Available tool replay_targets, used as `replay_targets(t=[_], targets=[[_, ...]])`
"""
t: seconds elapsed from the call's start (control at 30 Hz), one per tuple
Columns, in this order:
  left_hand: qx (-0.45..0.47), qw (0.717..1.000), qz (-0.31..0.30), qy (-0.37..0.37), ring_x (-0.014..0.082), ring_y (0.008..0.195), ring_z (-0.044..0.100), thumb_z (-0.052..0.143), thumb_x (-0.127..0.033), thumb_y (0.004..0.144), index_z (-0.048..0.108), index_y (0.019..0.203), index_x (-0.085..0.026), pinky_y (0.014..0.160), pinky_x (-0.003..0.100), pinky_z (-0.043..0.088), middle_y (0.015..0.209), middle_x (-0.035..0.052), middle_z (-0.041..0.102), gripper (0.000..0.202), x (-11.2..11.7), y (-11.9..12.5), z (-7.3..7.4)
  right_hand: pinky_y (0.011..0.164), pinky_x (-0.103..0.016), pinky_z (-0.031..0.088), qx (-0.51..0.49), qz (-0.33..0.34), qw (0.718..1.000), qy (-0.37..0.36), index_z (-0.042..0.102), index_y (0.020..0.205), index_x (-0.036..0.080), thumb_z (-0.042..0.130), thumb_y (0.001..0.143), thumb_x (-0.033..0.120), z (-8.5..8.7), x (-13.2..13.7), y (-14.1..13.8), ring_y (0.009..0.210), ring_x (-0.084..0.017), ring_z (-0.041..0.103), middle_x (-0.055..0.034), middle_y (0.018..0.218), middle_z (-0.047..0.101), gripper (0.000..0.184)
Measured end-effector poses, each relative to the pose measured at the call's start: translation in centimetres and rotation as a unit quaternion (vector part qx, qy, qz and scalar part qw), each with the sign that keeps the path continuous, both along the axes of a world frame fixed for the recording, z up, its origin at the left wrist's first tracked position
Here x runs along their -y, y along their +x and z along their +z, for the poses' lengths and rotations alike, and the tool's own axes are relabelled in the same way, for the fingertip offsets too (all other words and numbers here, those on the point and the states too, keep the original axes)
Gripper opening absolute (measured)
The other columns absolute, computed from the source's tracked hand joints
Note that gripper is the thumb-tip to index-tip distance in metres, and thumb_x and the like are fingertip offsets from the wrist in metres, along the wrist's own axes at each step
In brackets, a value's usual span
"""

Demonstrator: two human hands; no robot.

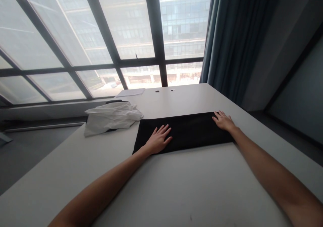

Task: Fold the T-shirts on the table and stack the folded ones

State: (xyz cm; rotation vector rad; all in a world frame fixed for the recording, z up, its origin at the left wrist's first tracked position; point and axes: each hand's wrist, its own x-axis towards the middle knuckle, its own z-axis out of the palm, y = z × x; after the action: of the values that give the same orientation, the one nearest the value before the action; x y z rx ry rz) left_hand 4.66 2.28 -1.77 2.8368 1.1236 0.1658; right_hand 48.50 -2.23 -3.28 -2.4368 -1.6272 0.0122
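Note:
A black cloth [191, 133], laid out as a long flat rectangle, lies across the white table [176, 183]. My left hand [158, 140] rests flat on its left part, fingers spread. At the cloth's far right corner, my right hand [223, 120] lies palm down with its fingers stretched out. Neither hand grips anything. Whether the cloth is a garment, and how many layers it has, I cannot tell.
A crumpled white cloth [113, 116] lies left of the black one, with something dark under it. Further back are a sheet of paper [130, 92] and a small dark round disc [157, 91]. Windows stand behind the table, and a blue-grey curtain [227, 42] hangs at the right.

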Motion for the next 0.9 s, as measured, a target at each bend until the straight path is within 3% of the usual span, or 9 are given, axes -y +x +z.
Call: replay_targets(t=[0.13, 0.27, 0.4, 0.5, 0.9], targets=[[-0.002, 1.000, 0.001, 0.000, 0.0260, 0.154, 0.013, 0.029, -0.059, 0.104, 0.030, 0.159, -0.029, 0.124, 0.052, 0.012, 0.166, 0.0011, 0.018, 0.063, 0.0, 0.0, 0.1, 0.118, -0.062, 0.015, 0.080, -0.001, 0.994, 0.081, 0.046, 0.149, 0.011, 0.027, 0.101, 0.042, 0.9, 0.7, -2.4, 0.151, -0.031, 0.023, -0.0188, 0.162, 0.030, 0.060], [-0.003, 1.000, 0.000, 0.004, 0.0260, 0.154, 0.013, 0.030, -0.058, 0.104, 0.030, 0.158, -0.030, 0.124, 0.051, 0.012, 0.166, 0.0011, 0.018, 0.062, 0.1, 0.0, 0.2, 0.121, -0.051, 0.017, 0.101, 0.060, 0.979, 0.168, 0.048, 0.147, 0.010, 0.027, 0.101, 0.033, 1.2, 0.9, -6.6, 0.150, -0.027, 0.026, -0.0171, 0.159, 0.036, 0.055], [0.001, 1.000, 0.003, 0.001, 0.0254, 0.154, 0.014, 0.030, -0.058, 0.104, 0.031, 0.158, -0.029, 0.124, 0.050, 0.011, 0.166, 0.0012, 0.018, 0.062, 0.2, 0.0, 0.2, 0.120, -0.052, 0.021, 0.046, 0.135, 0.986, 0.084, 0.041, 0.153, 0.016, 0.031, 0.102, 0.039, 0.3, 0.4, -9.8, 0.151, -0.027, 0.026, -0.0126, 0.161, 0.033, 0.057], [0.004, 1.000, 0.002, 0.001, 0.0248, 0.154, 0.014, 0.030, -0.058, 0.103, 0.032, 0.158, -0.028, 0.124, 0.050, 0.011, 0.166, 0.0012, 0.018, 0.062, 0.3, 0.1, 0.3, 0.120, -0.055, 0.021, 0.020, 0.144, 0.989, 0.024, 0.041, 0.152, 0.017, 0.032, 0.101, 0.042, -0.5, 0.0, -10.1, 0.151, -0.028, 0.024, -0.0118, 0.162, 0.031, 0.058], [0.005, 1.000, 0.004, -0.003, 0.0250, 0.154, 0.014, 0.029, -0.059, 0.103, 0.032, 0.158, -0.027, 0.124, 0.050, 0.012, 0.166, 0.0016, 0.018, 0.063, 0.4, 0.1, 0.4, 0.121, -0.054, 0.021, 0.021, 0.146, 0.989, 0.026, 0.042, 0.152, 0.015, 0.032, 0.102, 0.043, -1.0, -0.3, -9.3, 0.152, -0.027, 0.023, -0.0112, 0.162, 0.031, 0.058]])
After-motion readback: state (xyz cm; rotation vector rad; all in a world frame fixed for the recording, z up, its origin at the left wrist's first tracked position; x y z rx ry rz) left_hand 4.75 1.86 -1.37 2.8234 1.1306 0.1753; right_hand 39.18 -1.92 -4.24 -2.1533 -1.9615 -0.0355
